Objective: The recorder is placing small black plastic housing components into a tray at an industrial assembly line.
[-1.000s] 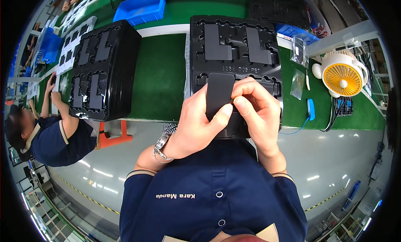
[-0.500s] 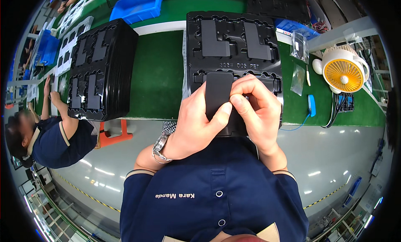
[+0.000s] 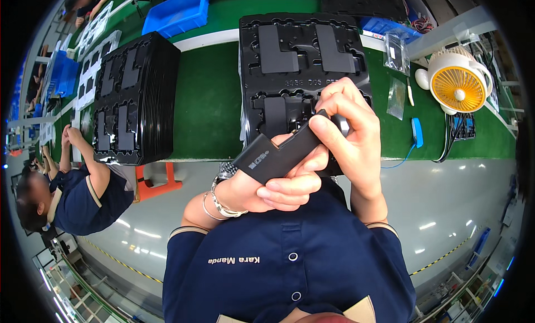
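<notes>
A black L-shaped flat part (image 3: 277, 157) is held slantwise in front of my chest, with small pale print on the face toward me. My left hand (image 3: 251, 190) is closed on its lower left side, several fingertips curled over the near edge. My right hand (image 3: 354, 130) pinches the upper right end between thumb and fingers. Just beyond my hands lies a black moulded tray (image 3: 251, 83), its nearer row partly covered by my right hand. Two dark L-shaped parts (image 3: 335, 50) sit in the tray's far row, and another dark part (image 3: 275, 114) shows in the nearer row.
A tall stack of black trays (image 3: 159, 100) stands to the left on the green table (image 3: 206, 100). Blue bins (image 3: 177, 13) are farther back. At the right are a white and yellow fan (image 3: 458, 91), clear bags (image 3: 396, 99) and a blue tool (image 3: 416, 132). A co-worker (image 3: 72, 195) is at far left.
The black part has gone from upright to slanted and been turned to show a printed face. My left hand has rolled over beneath it; my right hand has shifted slightly up and right.
</notes>
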The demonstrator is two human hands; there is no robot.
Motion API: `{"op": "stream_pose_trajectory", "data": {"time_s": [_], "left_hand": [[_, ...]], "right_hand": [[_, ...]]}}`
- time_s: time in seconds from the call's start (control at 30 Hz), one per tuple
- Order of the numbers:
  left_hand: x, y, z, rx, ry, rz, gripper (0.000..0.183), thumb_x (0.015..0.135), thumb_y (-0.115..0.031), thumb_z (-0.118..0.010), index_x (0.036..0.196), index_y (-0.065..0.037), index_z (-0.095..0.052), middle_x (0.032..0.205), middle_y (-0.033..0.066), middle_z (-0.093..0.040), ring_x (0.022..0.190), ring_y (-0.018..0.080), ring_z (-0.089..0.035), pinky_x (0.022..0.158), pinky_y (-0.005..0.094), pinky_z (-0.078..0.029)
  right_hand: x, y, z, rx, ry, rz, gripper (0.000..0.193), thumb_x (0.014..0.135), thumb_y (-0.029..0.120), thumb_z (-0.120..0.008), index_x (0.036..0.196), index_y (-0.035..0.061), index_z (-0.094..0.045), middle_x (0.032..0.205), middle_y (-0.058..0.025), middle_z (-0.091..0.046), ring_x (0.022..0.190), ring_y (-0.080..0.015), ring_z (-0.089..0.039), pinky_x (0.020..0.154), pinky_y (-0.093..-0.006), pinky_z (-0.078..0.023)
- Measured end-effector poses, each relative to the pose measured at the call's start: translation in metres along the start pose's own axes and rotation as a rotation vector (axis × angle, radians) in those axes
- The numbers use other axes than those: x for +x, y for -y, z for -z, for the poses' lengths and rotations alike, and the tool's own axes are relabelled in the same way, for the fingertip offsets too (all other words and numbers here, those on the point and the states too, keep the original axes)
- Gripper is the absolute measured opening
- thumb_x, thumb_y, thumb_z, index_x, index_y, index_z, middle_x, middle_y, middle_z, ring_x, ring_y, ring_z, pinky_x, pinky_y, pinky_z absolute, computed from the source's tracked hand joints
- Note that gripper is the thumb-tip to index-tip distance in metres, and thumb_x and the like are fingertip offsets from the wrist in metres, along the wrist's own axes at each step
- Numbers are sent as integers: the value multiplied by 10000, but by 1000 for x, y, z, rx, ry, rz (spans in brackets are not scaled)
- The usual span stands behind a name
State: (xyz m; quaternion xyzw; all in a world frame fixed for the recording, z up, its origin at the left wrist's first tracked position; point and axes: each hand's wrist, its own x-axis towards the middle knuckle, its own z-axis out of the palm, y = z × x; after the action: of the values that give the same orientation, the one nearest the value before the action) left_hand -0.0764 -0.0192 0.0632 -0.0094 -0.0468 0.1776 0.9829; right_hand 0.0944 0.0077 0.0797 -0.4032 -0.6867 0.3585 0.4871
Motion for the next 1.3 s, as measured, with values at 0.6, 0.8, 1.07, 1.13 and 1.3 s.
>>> {"op": "stream_pose_trajectory", "data": {"time_s": [0.6,0.8,1.07,1.13,1.3], "left_hand": [[-41,-15,24,2380,-1340,-722,465,954,-211,-549,1341,38,-482,1354,204,-506,1281,361,-453,1075,429,-348],[-37,-12,25,2344,-1324,-708,557,936,-244,-597,1386,48,-447,1410,205,-470,1319,355,-425,1092,427,-334],[-28,-1,-5,1390,-980,-942,723,888,33,-606,1512,-4,-243,1047,94,-671,934,104,-628,804,229,-500],[-39,-11,-11,1322,-995,-924,715,886,47,-598,1509,0,-250,1053,97,-674,940,110,-630,823,240,-503],[-123,-48,-34,1294,-1044,-1068,637,866,-67,-653,1443,19,-395,1304,116,-577,1145,152,-565,1014,291,-414]], "right_hand": [[18,-41,72,-217,21,-89,171,890,40,-590,1043,15,-663,839,-68,-638,755,-143,-597,692,-265,-472],[5,-50,72,-373,12,30,128,832,13,-592,924,34,-678,909,-78,-637,868,-238,-575,793,-342,-458],[7,-33,66,-262,-77,-23,95,849,2,-575,903,-16,-651,913,-101,-643,897,-230,-607,833,-319,-463],[9,-18,66,-275,-128,-18,91,859,-17,-560,899,-34,-640,914,-108,-643,903,-214,-611,837,-297,-462],[2,-12,70,-248,-184,-35,83,876,-24,-548,897,-35,-628,896,-103,-623,876,-182,-589,806,-274,-448]]}}
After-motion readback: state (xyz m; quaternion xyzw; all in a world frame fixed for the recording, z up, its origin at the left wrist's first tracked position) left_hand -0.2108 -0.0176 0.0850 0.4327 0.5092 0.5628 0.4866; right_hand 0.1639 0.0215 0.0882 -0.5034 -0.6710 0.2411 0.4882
